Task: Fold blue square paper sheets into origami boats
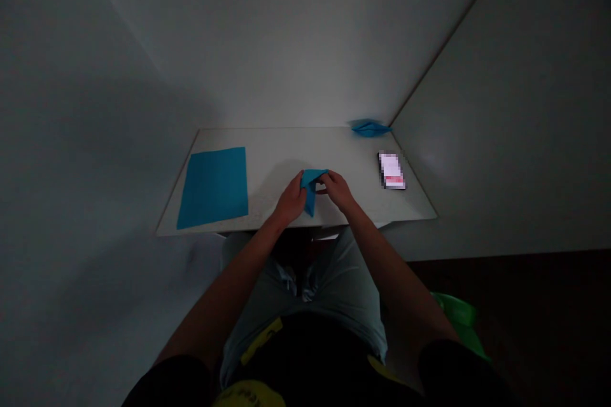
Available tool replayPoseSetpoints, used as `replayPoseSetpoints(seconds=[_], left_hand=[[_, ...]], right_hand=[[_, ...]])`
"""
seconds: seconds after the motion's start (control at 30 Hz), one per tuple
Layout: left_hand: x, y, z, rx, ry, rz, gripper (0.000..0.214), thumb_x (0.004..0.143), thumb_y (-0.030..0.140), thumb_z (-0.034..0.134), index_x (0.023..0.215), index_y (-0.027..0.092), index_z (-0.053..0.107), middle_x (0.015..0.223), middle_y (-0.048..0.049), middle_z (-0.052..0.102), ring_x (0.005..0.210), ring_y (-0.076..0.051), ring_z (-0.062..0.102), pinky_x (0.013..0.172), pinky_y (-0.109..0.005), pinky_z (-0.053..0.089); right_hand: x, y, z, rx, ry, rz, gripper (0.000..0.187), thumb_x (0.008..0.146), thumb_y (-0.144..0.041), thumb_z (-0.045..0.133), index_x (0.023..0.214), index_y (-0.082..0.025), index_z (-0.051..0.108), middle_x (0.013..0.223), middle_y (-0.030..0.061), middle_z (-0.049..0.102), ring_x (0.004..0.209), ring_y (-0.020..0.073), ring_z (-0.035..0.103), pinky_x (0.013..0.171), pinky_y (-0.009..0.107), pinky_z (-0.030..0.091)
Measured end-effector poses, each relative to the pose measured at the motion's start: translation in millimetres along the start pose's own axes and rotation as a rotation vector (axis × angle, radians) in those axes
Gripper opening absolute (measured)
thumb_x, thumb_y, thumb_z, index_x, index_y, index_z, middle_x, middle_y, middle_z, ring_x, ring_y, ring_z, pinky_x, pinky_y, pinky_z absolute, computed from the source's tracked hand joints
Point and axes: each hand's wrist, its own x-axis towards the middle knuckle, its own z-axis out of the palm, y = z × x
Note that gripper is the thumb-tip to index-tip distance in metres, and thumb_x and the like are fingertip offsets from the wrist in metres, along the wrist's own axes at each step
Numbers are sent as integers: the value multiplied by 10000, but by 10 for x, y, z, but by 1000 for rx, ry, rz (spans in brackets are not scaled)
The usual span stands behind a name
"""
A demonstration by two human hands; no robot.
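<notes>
Folded paper (pixel 311 189), near table edge (pixel 327 222), wall (pixel 277 44) beyond

The left hand (pixel 290 202) and right hand (pixel 337 191) cover parts of the folded blue paper (pixel 312 176). The smartphone screen (pixel 391 166) is pixelated past reading. The right arm (pixel 405 283) partly hides a green object (pixel 458 313); the bottom edge crops the black shirt (pixel 324 362) and its yellow print (pixel 251 395).

A lit phone (pixel 392 170) (blurred into blocks) lies near the right edge of a white worktop (pixel 277 147), whose far edge meets a pale wall (pixel 286 44). Low down, past the near right corner, a green object (pixel 457 311) shows, partly hidden.
</notes>
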Motion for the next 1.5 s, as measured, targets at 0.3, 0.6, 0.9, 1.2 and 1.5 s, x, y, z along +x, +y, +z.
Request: replayPoseSetpoints(seconds=[0.3,0.6,0.9,1.2,1.5], left_hand=[[51,150,-389,255,-9,-59,511,1051,238,515,1554,235,611,1546,-101,687,1420,-298,653,1239,-458,485],[10,259,-371,320,20,-145,421,1062,208,495,1467,201,611,1489,-136,675,1363,-295,662,1186,-436,521],[-84,236,-83,192,146,-12,518,1060,200,469,1576,158,446,1450,-183,538,1392,-289,589,1237,-451,479],[-118,293,-138,211,81,-23,550,1111,360,433,1619,150,431,1495,-194,525,1409,-304,584,1204,-454,500],[-31,43,-270,112,32,-176,483,1128,392,390,1514,170,576,1534,-173,649,1427,-301,623,1236,-477,470]], right_hand=[[-99,22,-169,73,-364,77,309,877,-510,719,885,-202,755,1063,119,806,1028,263,748,737,344,667],[-141,112,-93,-18,-101,33,405,818,-605,762,954,-245,636,985,32,741,903,202,714,628,259,601],[-297,373,362,-130,44,-10,405,904,-534,693,1166,-243,593,1183,76,745,935,209,750,780,364,645],[-192,384,227,-385,105,-163,96,891,-324,654,934,-241,673,991,89,788,919,254,741,924,412,595],[-125,317,-145,-287,-343,-137,190,896,-385,676,933,-215,753,865,23,785,750,202,704,739,324,580]])
